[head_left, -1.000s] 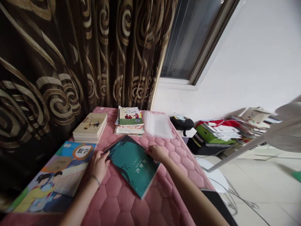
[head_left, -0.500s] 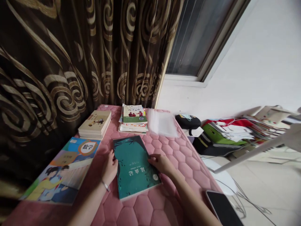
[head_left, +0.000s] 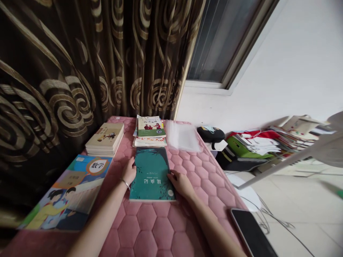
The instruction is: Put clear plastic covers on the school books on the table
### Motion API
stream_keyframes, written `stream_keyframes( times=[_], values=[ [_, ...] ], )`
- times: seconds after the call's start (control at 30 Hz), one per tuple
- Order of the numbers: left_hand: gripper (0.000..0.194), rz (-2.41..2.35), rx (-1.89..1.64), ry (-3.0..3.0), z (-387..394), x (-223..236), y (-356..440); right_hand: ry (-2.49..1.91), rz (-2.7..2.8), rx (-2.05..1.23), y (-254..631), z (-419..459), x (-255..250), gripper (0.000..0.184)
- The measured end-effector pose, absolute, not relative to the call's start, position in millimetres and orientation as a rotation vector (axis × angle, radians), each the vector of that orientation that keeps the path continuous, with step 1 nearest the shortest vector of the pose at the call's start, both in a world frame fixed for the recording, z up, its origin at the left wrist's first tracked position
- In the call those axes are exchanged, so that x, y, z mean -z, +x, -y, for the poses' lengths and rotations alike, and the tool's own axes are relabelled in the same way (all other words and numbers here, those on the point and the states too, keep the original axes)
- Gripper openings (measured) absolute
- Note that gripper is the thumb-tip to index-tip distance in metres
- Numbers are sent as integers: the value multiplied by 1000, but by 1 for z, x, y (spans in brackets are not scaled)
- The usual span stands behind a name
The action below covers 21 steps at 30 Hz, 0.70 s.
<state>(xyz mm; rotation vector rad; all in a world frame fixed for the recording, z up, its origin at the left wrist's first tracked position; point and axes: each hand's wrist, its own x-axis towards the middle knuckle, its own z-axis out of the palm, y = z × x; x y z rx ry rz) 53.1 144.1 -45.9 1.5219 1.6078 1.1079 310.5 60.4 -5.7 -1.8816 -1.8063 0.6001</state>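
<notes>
**Two open hands flank a teal paperback on a pink quilted pad**

The left hand (head_left: 129,171), with a thin bracelet (head_left: 124,184) at its wrist, rests flat against the long left edge of a teal paperback book (head_left: 151,175). The right hand (head_left: 181,184) lies over the book's lower right edge. The hands are well apart, with the book between them, and neither is clamped on it.

The book lies squarely on a pink quilted pad (head_left: 150,228), its far edge just short of a book stack with a green cover (head_left: 149,130). Clear plastic sleeves (head_left: 182,136) lie beside that stack. To the left are a stack of pale books (head_left: 105,139) and a large maths textbook (head_left: 66,192). A black smartphone (head_left: 252,232) lies at the lower right, near the pad's edge.

A firm push forward could jolt the green-covered stack or slide the slippery sleeves. A careless swing of the right forearm could knock the smartphone down.
</notes>
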Motion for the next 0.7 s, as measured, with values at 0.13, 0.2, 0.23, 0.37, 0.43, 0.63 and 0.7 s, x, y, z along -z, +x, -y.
stream_keyframes(
  times=[0.13,0.2,0.23,0.37,0.43,0.63,0.7],
  values=[
    [52,-1599,-1087,1605,-144,46,51,-1899,1777,-598,310,-60,9,34],
    [52,-1592,-1091,1659,-143,45,51,-1903,1762,-604,310,-58,9,35],
    [52,-1588,-1094,1689,-141,44,50,-1905,1752,-604,309,-57,8,35],
    [44,-1562,-1114,1812,-128,35,50,-1911,1699,-604,307,-55,7,34],
    [36,-1555,-1118,1896,-113,30,50,-1911,1676,-599,306,-55,7,33],
    [30,-1563,-963,2429,-42,17,53,-1853,1756,-425,300,-38,-1,26],
    [28,-1544,-908,2518,-20,11,55,-1744,1878,-356,293,-24,-4,24]
  ],
)
